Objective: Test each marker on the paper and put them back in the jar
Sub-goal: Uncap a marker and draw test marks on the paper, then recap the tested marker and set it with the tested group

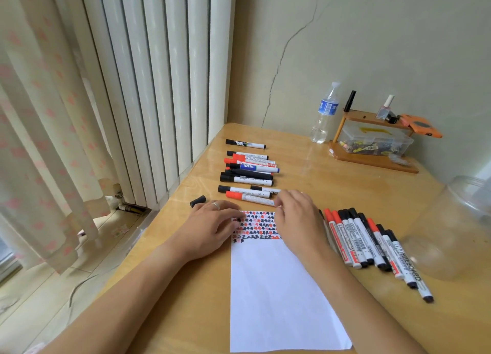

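Currently both hands sit at the top edge of the paper [281, 295], which lies flat on the wooden worktop [332, 173]. Top strip of the sheet is covered in rows of red and black test marks; the rest is blank.

Left hand [212, 227]: ring on one finger, fingers [235, 215] curled down onto the paper's top-left corner. Can't tell whether they pinch anything or just press the sheet.

Right hand [297, 218]: fingers bent over the paper's top-right corner, tips touching the near end of a red-capped marker [249, 198] lying just beyond the sheet. Whether it actually grips that marker is not resolvable.

Marker locations:
- far group [249, 167]: loose pile of black, red and one blue-bodied marker beyond the paper, near the radiator [159, 88] side.
- single black marker [245, 143] apart, farthest back.
- right-hand row [372, 247]: capped red and black markers side by side, right of the paper, touching each other.
- loose black cap [198, 201] on the worktop just beyond the left hand.

Jar [451, 228]: clear plastic, at the right edge of the worktop, beside the right-hand row. No markers visible inside.

Back corner: water bottle [325, 114], small wooden shelf [372, 138] holding a clear box and small bottles.
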The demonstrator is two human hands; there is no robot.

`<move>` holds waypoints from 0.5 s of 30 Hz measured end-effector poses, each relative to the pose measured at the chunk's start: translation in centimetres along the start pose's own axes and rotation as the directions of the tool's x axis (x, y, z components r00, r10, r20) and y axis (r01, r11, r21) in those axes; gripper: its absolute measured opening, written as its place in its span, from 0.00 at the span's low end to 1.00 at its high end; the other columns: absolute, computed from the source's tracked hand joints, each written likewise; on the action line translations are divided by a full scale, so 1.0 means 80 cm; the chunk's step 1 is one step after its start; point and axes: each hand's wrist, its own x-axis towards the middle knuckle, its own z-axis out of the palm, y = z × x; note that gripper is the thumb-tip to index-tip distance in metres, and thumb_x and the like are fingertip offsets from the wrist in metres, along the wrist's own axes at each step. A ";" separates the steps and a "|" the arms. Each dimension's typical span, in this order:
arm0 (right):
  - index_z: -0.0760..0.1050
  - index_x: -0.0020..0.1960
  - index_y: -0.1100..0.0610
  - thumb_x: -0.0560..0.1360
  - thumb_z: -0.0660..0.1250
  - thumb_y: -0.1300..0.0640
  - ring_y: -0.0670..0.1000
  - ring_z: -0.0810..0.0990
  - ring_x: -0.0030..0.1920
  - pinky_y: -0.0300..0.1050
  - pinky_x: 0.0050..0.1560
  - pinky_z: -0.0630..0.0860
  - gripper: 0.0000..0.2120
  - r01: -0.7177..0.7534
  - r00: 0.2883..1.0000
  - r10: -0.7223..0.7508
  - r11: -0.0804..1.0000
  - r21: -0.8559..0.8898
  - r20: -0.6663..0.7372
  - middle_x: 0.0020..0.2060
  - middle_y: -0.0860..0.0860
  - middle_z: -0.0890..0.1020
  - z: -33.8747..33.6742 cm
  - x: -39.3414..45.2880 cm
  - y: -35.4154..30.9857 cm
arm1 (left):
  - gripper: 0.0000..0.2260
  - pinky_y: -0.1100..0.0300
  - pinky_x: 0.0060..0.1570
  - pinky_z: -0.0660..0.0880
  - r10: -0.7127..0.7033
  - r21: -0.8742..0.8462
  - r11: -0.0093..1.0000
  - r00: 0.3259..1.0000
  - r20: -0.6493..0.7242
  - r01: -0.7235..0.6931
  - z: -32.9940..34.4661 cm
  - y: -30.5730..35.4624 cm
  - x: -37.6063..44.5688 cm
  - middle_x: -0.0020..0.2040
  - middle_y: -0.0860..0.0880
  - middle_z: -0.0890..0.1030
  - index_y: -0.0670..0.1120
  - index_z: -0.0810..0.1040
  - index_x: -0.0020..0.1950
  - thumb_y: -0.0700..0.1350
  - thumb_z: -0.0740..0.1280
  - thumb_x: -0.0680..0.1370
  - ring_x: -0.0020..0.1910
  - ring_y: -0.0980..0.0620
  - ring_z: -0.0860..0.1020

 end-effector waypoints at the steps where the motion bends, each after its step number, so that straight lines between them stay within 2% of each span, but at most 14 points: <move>1: 0.76 0.51 0.56 0.79 0.63 0.62 0.53 0.76 0.49 0.45 0.44 0.67 0.04 0.032 0.999 -0.032 0.999 0.008 0.028 0.46 0.50 0.79 0.005 0.007 -0.006 | 0.16 0.55 0.69 0.59 0.003 -0.003 1.000 1.000 -0.004 -0.003 0.000 0.000 0.000 0.71 0.61 0.73 0.60 0.76 0.71 0.55 0.58 0.85 0.71 0.60 0.67; 4: 0.77 0.53 0.54 0.81 0.62 0.60 0.51 0.76 0.51 0.43 0.48 0.72 0.05 0.097 0.994 -0.097 0.995 0.006 0.047 0.48 0.49 0.80 0.019 0.025 -0.015 | 0.15 0.57 0.67 0.59 0.004 -0.012 1.000 1.000 -0.012 -0.004 0.000 -0.002 0.001 0.70 0.61 0.73 0.60 0.77 0.70 0.55 0.59 0.85 0.70 0.60 0.67; 8: 0.77 0.55 0.54 0.82 0.65 0.58 0.50 0.75 0.51 0.44 0.51 0.74 0.04 0.109 0.994 -0.109 0.994 0.001 0.009 0.49 0.48 0.80 0.039 0.043 -0.011 | 0.15 0.56 0.68 0.59 0.007 -0.016 1.000 1.000 -0.012 -0.007 0.000 -0.002 0.002 0.70 0.61 0.73 0.61 0.76 0.70 0.54 0.60 0.85 0.71 0.60 0.67; 12: 0.77 0.52 0.54 0.78 0.71 0.58 0.51 0.74 0.49 0.47 0.49 0.76 0.04 0.099 0.994 -0.097 0.994 0.035 -0.052 0.47 0.48 0.78 0.065 0.034 -0.004 | 0.15 0.55 0.69 0.59 0.009 -0.019 1.000 1.000 -0.005 -0.009 -0.001 -0.003 0.002 0.70 0.61 0.73 0.61 0.76 0.71 0.53 0.60 0.84 0.70 0.60 0.66; 15: 0.80 0.53 0.57 0.76 0.74 0.59 0.54 0.76 0.49 0.49 0.49 0.77 0.07 0.093 0.992 -0.089 0.995 0.042 -0.085 0.47 0.50 0.79 0.074 0.029 0.004 | 0.15 0.55 0.69 0.59 0.013 -0.017 1.000 1.000 -0.017 -0.013 0.001 -0.004 0.002 0.70 0.61 0.73 0.61 0.76 0.70 0.53 0.61 0.84 0.71 0.59 0.66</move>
